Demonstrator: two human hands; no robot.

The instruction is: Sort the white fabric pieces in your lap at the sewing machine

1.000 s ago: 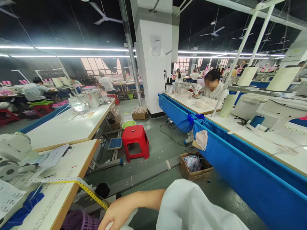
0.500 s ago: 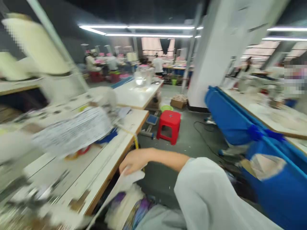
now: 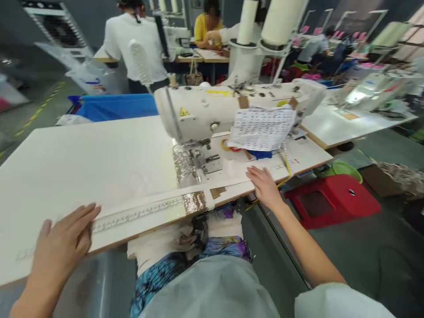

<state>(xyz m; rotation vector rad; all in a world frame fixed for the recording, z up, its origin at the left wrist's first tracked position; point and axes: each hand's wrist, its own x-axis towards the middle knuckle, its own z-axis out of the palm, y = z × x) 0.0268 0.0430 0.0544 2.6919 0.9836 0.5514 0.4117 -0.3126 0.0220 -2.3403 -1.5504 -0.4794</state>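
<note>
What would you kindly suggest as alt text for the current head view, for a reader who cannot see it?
A person's left hand and right hand rest on a white worktable, a pale strip running between them before a sewing machine. A printed sheet covers part of the machine's front. Other people are behind; a red stool is at right.

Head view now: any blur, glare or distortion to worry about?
Head view: left hand slightly soft, perhaps from motion; head view: print on the sheet too soft to read; head view: glints on the shiny tape at the table edge, glare on the far machine; head view: apparent wide-angle stretch, red stool skewed.
</note>
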